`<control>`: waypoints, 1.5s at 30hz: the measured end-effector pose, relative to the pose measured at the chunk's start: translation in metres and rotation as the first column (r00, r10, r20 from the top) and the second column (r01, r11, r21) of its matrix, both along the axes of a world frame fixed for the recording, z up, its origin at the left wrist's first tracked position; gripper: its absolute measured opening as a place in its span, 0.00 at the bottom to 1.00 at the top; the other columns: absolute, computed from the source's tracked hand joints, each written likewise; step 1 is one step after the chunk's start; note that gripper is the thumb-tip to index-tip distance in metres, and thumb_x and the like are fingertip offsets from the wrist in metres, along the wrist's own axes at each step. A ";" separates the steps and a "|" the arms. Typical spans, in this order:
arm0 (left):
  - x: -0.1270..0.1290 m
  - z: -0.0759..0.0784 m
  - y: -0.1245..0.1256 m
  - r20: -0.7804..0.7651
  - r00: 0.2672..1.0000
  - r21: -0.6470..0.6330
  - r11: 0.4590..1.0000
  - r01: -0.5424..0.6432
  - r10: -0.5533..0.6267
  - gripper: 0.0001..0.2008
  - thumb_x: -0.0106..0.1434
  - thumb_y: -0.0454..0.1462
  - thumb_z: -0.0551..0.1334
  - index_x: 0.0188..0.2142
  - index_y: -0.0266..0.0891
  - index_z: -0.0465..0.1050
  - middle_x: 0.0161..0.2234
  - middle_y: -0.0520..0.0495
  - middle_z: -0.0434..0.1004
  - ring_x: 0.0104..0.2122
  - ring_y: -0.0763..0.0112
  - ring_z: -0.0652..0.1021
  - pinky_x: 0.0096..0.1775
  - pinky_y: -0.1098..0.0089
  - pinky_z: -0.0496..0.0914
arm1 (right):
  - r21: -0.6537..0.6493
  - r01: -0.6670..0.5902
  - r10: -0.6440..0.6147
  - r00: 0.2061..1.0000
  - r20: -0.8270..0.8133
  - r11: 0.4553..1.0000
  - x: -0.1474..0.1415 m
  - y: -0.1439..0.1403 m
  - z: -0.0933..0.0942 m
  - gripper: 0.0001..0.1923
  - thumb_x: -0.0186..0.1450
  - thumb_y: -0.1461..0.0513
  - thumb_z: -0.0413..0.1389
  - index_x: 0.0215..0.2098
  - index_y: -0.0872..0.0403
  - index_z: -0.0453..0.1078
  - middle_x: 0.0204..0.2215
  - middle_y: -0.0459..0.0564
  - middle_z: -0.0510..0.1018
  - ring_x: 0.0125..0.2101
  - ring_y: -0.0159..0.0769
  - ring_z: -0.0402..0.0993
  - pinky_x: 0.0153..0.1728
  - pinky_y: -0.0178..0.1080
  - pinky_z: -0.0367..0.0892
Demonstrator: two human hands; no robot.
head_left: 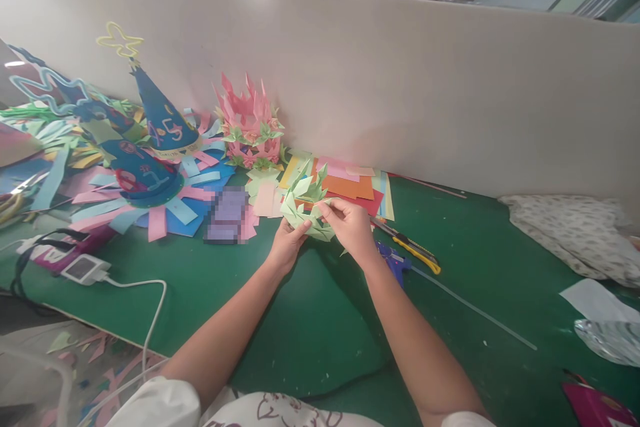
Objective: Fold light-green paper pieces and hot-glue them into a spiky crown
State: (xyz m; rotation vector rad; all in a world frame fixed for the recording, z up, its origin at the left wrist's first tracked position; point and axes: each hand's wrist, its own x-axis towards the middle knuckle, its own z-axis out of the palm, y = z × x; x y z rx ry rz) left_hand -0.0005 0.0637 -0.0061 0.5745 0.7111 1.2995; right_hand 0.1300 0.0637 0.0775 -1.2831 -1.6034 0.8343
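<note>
A pale green folded-paper ring point(306, 210), spiked with pointed petals, sits pinched between both hands just above the green table mat point(300, 320). The left hand point(286, 247) grips its near lower edge, thumb on top and fingers curled underneath. The right hand point(353, 227) closes on the right-hand side of the ring, thumb and forefinger nipped on one of the folded points. Both grips are shut on paper; neither hand is free. The ring lies roughly flat, tipped slightly toward the person, its opening between the two grips and its tallest spikes rising on the far side, away from both hands. The right hand's fingertips reach further into the piece, so it is the nearer one to the far spikes.

Just beyond the ring lies a stack of coloured paper sheets point(350, 183). Close to the right of the right hand are a yellow utility knife point(417, 250) and a blue glue gun point(393, 261). Further back and left of the grips stands a pink paper flower point(250, 123), with blue paper cone hats point(160, 120) beyond it to the left. A white charger point(85, 269) lies well apart, at the mat's left edge.
</note>
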 end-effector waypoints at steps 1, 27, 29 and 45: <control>0.000 0.000 0.000 0.003 1.000 -0.001 1.000 0.000 0.000 0.22 0.51 0.36 0.69 0.47 0.41 0.68 0.45 0.48 0.76 0.43 0.66 0.76 0.48 0.64 0.67 | 0.000 -0.002 0.002 1.000 0.000 1.000 0.000 0.000 0.000 0.17 0.62 0.50 0.53 0.31 0.54 0.74 0.28 0.47 0.79 0.29 0.36 0.76 0.32 0.35 0.68; -0.002 0.000 0.001 0.029 0.999 0.013 1.000 0.021 -0.022 0.20 0.51 0.36 0.69 0.45 0.40 0.71 0.44 0.47 0.77 0.43 0.66 0.76 0.47 0.65 0.68 | -0.010 -0.014 0.014 1.000 -0.021 1.000 -0.003 -0.002 0.000 0.15 0.62 0.51 0.53 0.34 0.53 0.75 0.32 0.50 0.80 0.30 0.38 0.76 0.34 0.37 0.70; -0.002 0.000 0.001 0.034 0.999 0.007 1.000 0.019 -0.019 0.21 0.51 0.36 0.69 0.45 0.40 0.71 0.44 0.48 0.77 0.42 0.67 0.76 0.46 0.66 0.68 | -0.002 -0.017 0.017 1.000 -0.012 1.000 -0.004 -0.003 0.001 0.15 0.62 0.52 0.53 0.33 0.53 0.74 0.33 0.50 0.80 0.30 0.37 0.76 0.34 0.36 0.70; -0.001 0.001 0.001 0.022 1.000 -0.016 1.000 0.001 0.000 0.22 0.52 0.36 0.68 0.47 0.41 0.71 0.48 0.46 0.75 0.46 0.66 0.75 0.43 0.71 0.68 | 0.184 0.020 -0.066 0.966 0.249 0.983 -0.019 -0.004 -0.009 0.21 0.54 0.66 0.54 0.47 0.51 0.61 0.37 0.48 0.74 0.32 0.35 0.70 0.33 0.36 0.67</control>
